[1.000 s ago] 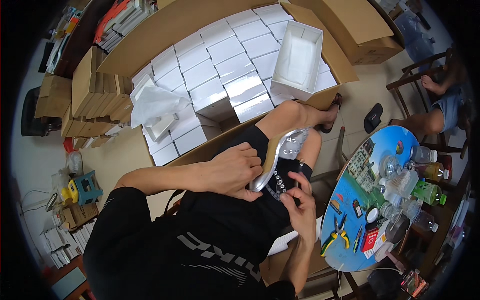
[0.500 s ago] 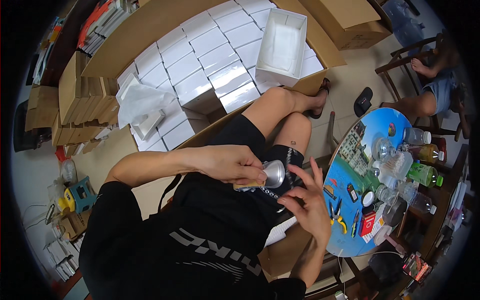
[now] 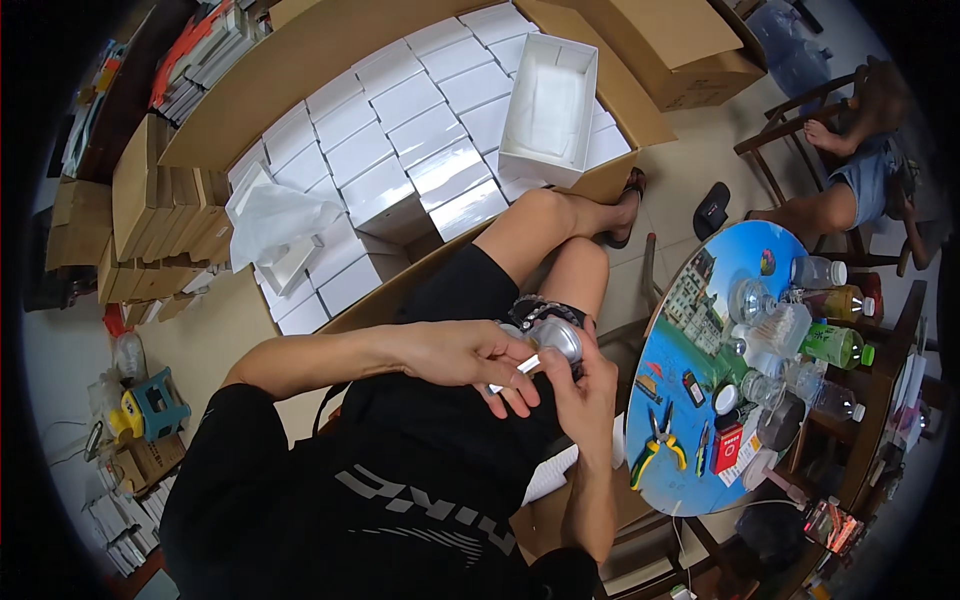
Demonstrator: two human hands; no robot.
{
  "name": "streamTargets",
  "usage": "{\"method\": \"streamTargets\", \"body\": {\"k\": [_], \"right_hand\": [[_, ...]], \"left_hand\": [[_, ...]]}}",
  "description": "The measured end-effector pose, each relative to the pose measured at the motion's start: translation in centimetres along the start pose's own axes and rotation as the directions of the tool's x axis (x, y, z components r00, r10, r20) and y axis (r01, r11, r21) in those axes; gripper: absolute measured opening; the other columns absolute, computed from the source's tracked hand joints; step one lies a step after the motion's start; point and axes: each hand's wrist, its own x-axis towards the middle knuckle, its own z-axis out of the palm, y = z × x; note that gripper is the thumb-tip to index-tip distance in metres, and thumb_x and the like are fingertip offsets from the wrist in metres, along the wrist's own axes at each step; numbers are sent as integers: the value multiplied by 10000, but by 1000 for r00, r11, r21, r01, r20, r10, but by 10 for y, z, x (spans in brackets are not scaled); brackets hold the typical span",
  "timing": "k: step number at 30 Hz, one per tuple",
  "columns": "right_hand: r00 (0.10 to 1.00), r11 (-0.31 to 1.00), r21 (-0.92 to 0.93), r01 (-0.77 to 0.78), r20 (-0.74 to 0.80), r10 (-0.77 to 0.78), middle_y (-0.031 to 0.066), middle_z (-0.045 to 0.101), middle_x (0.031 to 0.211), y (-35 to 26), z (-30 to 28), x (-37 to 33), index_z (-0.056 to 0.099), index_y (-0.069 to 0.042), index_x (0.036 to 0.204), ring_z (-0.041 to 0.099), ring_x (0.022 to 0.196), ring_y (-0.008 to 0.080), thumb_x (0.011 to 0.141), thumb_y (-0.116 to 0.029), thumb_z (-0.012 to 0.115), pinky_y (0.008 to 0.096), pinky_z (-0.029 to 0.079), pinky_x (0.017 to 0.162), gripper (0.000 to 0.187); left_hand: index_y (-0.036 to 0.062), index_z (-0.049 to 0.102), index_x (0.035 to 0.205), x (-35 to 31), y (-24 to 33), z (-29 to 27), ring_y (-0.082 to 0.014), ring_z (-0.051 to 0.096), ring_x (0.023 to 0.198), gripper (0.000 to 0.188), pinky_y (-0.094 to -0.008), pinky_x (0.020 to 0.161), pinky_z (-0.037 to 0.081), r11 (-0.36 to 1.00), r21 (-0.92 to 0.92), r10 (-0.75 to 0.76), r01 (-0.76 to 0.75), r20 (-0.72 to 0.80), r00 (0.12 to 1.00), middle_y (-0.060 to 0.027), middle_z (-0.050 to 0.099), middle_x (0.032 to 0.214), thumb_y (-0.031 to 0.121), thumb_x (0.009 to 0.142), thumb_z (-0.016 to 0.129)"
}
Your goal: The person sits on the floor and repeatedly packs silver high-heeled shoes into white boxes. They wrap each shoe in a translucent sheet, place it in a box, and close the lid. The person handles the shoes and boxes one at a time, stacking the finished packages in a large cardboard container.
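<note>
Above my lap, both hands work close together on a silver rounded metal piece [image 3: 561,338]. A dark, chain-like strap [image 3: 545,308] lies at its far side; whether the two are joined I cannot tell. My right hand [image 3: 585,385] grips the metal piece, thumb pressed against its near side. From the left, my left hand [image 3: 465,355] closes its thumb and fingers on a narrow pale bar [image 3: 527,367] beside the metal piece. Fingers hide how the bar and the piece meet.
Ahead, a large carton [image 3: 650,125] holds rows of white boxes [image 3: 410,95], with an open white box [image 3: 548,110] on top. To the right, a round table [image 3: 655,375] bears pliers [image 3: 660,450] and several bottles. Another person's leg [image 3: 800,215] is beyond it. Brown cartons [image 3: 140,200] stand left.
My right hand has come in from the right and taken hold of the silver piece, its spread fingers now closed. The piece has turned, and my left fingers have shifted lower around it.
</note>
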Motion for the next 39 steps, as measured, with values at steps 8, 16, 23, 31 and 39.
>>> {"method": "streamTargets", "body": {"k": [8,16,23,31,39], "right_hand": [[913,837,451,-312,-102,395,182,699,884,27,-15,4,643,99,977,666,776,221,1055,-362,396,313,521,757,529],[947,920,329,-213,-160,277,188,712,928,19,11,27,651,104,1051,683,826,236,1075,-398,302,327,525,811,612],[938,961,269,-70,-310,155,212,676,1105,34,14,31,622,105,1144,647,1038,252,1081,-357,261,350,470,968,590],[938,933,-279,-230,-319,136,292,473,1394,129,13,14,447,29,1408,465,1309,405,1006,-185,479,451,350,1103,457],[946,847,-444,-291,-263,188,321,209,1553,154,32,7,227,-181,1563,289,1417,468,926,-163,603,487,292,1137,740]], "left_hand": [[16,539,1358,0,-59,-59,-136,591,1147,491,-309,972,464,978,15,209,-209,-166,964,-99,637,1239,380,1029,504],[327,6,1581,13,-89,-20,-483,367,1364,877,-615,1034,408,586,-799,355,-138,100,930,-256,271,1537,368,941,604],[380,-19,1571,9,-83,-27,-534,373,1348,974,-539,1093,375,611,-763,363,-211,33,931,-279,285,1540,276,903,682],[263,-80,1579,9,-78,-40,-302,490,1302,955,-348,1053,424,696,-612,416,-375,-81,906,-217,373,1506,157,947,628],[288,-81,1577,13,-78,-53,-509,317,1394,1020,-495,1158,297,704,-603,432,-374,-54,900,-270,253,1564,178,911,685]]}}
